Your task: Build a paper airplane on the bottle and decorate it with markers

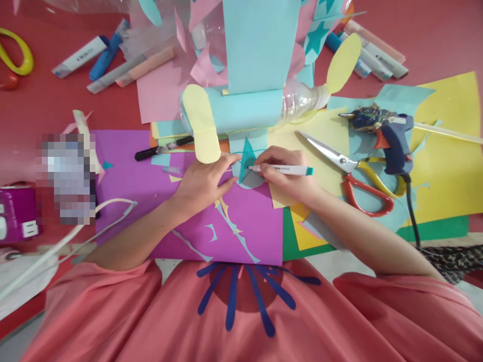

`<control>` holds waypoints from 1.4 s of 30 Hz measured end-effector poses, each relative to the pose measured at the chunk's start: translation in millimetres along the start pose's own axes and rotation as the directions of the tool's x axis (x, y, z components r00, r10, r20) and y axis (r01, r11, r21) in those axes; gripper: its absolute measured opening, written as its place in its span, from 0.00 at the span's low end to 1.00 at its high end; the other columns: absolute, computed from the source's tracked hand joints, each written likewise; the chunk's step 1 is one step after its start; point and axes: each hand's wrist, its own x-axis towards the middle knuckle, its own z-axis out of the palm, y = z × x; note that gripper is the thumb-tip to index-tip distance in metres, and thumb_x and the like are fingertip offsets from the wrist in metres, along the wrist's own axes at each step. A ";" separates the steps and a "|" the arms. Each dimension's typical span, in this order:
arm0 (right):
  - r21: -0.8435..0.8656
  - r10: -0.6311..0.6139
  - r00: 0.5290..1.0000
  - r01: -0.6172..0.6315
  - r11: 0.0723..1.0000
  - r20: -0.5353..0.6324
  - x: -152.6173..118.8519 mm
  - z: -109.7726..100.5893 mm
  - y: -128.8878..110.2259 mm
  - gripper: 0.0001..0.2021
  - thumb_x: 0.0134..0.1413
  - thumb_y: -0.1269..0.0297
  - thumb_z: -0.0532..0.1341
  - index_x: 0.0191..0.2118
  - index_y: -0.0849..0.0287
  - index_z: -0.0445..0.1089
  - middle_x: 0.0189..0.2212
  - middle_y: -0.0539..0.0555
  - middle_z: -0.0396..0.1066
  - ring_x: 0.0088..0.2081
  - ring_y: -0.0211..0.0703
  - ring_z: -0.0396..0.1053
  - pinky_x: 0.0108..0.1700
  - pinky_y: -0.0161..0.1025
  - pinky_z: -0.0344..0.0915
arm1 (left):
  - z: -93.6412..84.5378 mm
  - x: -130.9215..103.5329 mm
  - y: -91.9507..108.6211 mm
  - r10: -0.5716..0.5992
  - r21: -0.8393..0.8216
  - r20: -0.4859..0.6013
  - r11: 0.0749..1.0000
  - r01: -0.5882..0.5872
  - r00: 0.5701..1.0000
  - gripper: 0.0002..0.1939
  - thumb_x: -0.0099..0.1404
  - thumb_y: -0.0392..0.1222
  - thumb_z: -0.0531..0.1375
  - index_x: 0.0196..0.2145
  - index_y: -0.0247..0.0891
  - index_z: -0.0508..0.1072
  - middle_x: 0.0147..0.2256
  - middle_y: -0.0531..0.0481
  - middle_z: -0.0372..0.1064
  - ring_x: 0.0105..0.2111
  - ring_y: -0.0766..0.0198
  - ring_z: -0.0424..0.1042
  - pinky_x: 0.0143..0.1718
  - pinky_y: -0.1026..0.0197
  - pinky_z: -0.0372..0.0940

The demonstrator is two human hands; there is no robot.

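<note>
My right hand (285, 173) grips a white acrylic marker (292, 170) with a teal end, its tip on a teal star shape (248, 153). The star is drawn on a rounded light-blue paper strip (252, 183). My left hand (206, 183) rests at the strip's left edge, thumb and forefinger stretched apart and touching the paper. Just beyond both hands lies a plastic bottle (300, 103) wrapped in light-blue paper, with yellow paper wings (206, 123) at its ends. A tall light-blue paper panel (260, 45) stands behind the wrap.
Scissors (352, 168) and a blue glue gun (396, 133) with a black cord lie to the right. Purple paper (128, 216) with scraps spreads under my left arm. A black pen (162, 148) lies beside the bottle. Several markers (81, 56) are on the red table (53, 105).
</note>
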 end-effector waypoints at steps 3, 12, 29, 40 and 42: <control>-0.020 -0.013 1.000 0.013 1.000 0.002 -0.8 0.4 1.6 0.04 0.50 0.66 0.58 0.27 0.59 0.68 0.23 0.50 0.73 0.24 0.34 0.64 0.28 0.34 0.60 | -0.3 0.2 0.4 0.006 -0.005 0.006 1.000 -0.006 1.000 0.17 0.69 0.39 0.56 0.55 0.38 0.66 0.47 0.44 0.75 0.48 0.54 0.76 0.46 0.55 0.71; -0.040 -0.083 0.989 0.089 0.995 0.120 -3.0 -0.6 3.5 0.07 0.53 0.66 0.59 0.26 0.59 0.69 0.23 0.51 0.74 0.23 0.33 0.65 0.28 0.33 0.60 | -0.7 -0.4 -0.1 0.003 -0.001 0.007 1.000 -0.003 1.000 0.17 0.69 0.39 0.56 0.55 0.38 0.66 0.46 0.44 0.75 0.47 0.54 0.76 0.45 0.56 0.71; 0.003 -0.012 1.000 0.013 1.000 -0.013 -1.2 0.5 3.4 0.06 0.50 0.65 0.59 0.25 0.59 0.66 0.21 0.49 0.70 0.23 0.33 0.64 0.26 0.33 0.58 | 0.0 -0.3 -0.2 0.016 0.013 -0.004 1.000 -0.016 1.000 0.17 0.69 0.39 0.56 0.55 0.37 0.66 0.46 0.43 0.75 0.47 0.54 0.76 0.45 0.55 0.71; -0.032 -0.116 0.990 0.119 0.992 0.079 -2.2 0.1 2.6 0.07 0.50 0.66 0.58 0.23 0.59 0.66 0.22 0.50 0.73 0.22 0.32 0.64 0.26 0.32 0.59 | -1.1 -0.8 -1.2 0.037 -0.005 -0.008 0.999 -0.037 0.999 0.17 0.69 0.39 0.56 0.55 0.36 0.66 0.45 0.43 0.76 0.46 0.53 0.77 0.44 0.55 0.71; -0.010 -0.119 0.990 0.120 0.993 0.073 -1.9 -0.8 2.2 0.07 0.50 0.66 0.58 0.23 0.59 0.67 0.21 0.50 0.72 0.21 0.32 0.63 0.25 0.32 0.58 | -1.1 -1.1 -1.5 0.034 -0.007 -0.010 0.999 -0.035 0.999 0.17 0.69 0.39 0.56 0.55 0.36 0.66 0.46 0.43 0.76 0.46 0.53 0.77 0.44 0.55 0.71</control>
